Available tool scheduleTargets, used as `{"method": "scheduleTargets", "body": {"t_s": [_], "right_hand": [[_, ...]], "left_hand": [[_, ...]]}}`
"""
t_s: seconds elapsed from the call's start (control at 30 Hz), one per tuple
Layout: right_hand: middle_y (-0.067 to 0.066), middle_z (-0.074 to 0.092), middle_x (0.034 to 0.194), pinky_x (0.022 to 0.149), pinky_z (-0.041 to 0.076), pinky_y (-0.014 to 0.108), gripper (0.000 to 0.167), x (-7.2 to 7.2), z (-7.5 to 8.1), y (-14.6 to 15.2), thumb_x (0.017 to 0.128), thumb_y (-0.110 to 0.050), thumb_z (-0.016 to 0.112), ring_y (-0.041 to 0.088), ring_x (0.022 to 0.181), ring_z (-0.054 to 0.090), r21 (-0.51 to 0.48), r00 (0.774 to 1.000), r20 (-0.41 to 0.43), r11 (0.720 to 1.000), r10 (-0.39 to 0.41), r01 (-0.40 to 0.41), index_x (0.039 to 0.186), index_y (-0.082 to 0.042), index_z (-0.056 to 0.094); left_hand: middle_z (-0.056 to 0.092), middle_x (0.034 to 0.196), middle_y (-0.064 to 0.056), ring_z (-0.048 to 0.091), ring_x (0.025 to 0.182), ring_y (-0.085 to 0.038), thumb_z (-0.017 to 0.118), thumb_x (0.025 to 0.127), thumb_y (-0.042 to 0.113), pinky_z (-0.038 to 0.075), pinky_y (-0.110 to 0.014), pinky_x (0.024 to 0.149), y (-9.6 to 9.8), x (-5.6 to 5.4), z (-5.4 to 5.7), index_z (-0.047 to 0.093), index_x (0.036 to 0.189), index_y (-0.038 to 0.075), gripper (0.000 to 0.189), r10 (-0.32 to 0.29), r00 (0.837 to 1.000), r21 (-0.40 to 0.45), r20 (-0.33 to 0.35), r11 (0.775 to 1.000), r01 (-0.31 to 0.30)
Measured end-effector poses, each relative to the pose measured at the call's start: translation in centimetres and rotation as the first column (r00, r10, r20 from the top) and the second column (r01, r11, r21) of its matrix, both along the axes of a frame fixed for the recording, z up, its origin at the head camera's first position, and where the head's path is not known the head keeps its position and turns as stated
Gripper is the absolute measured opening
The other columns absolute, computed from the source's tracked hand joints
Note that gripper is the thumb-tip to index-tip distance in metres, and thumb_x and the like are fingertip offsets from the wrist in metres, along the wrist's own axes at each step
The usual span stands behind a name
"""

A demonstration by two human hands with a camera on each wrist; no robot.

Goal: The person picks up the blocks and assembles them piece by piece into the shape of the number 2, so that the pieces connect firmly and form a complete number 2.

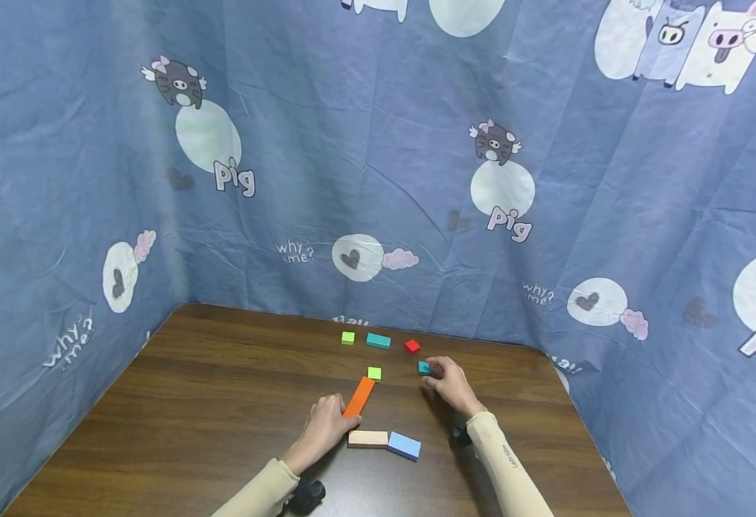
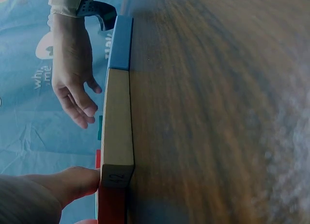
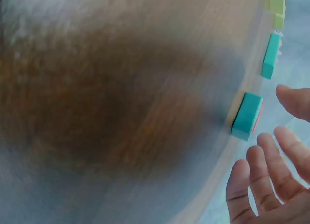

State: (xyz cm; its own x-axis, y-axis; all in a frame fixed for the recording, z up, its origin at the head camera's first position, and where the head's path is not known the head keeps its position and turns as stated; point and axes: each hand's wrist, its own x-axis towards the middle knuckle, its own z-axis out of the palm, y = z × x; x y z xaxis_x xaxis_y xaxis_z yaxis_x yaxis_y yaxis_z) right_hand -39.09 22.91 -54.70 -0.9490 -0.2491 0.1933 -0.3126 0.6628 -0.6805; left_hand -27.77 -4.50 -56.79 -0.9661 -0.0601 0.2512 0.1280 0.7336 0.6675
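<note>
My left hand (image 1: 323,429) grips the near end of a long orange block (image 1: 361,396), which lies slantwise on the table. Its thumb (image 2: 77,183) is by the corner of a cream block (image 2: 116,122) in the left wrist view. A blue block (image 1: 404,446) adjoins the cream block's right end. A lime green cube (image 1: 374,374) sits at the orange block's far end. Over on the right, my right hand (image 1: 453,384) hovers around a small teal block (image 1: 424,368). In the right wrist view, its fingers (image 3: 264,180) are spread and stand apart from that teal block.
Farther back on the brown wooden table (image 1: 222,388) lie another lime green block (image 1: 348,338), a longer teal block (image 1: 378,341) and a red block (image 1: 413,347). A blue patterned curtain (image 1: 378,179) hangs behind the table and along its sides.
</note>
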Motion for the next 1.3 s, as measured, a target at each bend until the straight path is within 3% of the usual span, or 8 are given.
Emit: {"method": "scheduleTargets", "body": {"t_s": [0.33,0.67,1.13,1.3], "right_hand": [[0.012,0.068,0.105,0.084,0.050,0.044,0.036,-0.5,-0.2,-0.2,0.082,-0.017,0.075,0.025,0.094,0.065,0.070,0.990,-0.009,0.988,-0.139,0.139,0.113,-0.001,0.065],[0.009,0.069,0.100,0.080,0.050,0.041,0.037,-0.8,-0.1,-0.8,0.080,-0.025,0.077,0.023,0.090,0.065,0.132,0.975,0.036,0.968,-0.220,0.213,0.108,-0.003,0.066],[0.007,0.068,0.100,0.079,0.048,0.042,0.039,-1.3,-0.4,-1.3,0.082,-0.033,0.075,0.022,0.090,0.063,0.157,0.963,0.060,0.955,-0.262,0.250,0.107,-0.006,0.064],[0.009,0.067,0.100,0.078,0.048,0.042,0.039,-1.4,-0.5,-1.5,0.082,-0.032,0.075,0.022,0.088,0.062,0.156,0.965,0.051,0.957,-0.257,0.246,0.109,-0.005,0.064]], "left_hand": [[0.054,0.062,0.001,0.047,0.054,-0.014,0.083,0.068,0.027,0.036,-0.028,0.048,0.1,-0.1,-0.1,0.058,0.069,0.006,0.033,0.008,1.000,-0.004,0.006,1.000,-0.008],[0.053,0.062,0.001,0.047,0.053,-0.014,0.084,0.067,0.027,0.036,-0.028,0.048,0.1,-0.1,0.0,0.058,0.069,0.007,0.033,0.009,1.000,-0.002,0.022,1.000,-0.009],[0.053,0.062,0.001,0.045,0.054,-0.012,0.084,0.068,0.026,0.035,-0.026,0.048,0.1,-0.1,0.1,0.059,0.070,0.006,0.033,0.007,0.999,0.025,0.048,1.000,-0.008],[0.053,0.061,0.001,0.045,0.053,-0.013,0.084,0.068,0.026,0.035,-0.027,0.047,0.0,-0.1,0.0,0.058,0.069,0.006,0.033,0.011,1.000,0.006,0.025,1.000,-0.011]]}}
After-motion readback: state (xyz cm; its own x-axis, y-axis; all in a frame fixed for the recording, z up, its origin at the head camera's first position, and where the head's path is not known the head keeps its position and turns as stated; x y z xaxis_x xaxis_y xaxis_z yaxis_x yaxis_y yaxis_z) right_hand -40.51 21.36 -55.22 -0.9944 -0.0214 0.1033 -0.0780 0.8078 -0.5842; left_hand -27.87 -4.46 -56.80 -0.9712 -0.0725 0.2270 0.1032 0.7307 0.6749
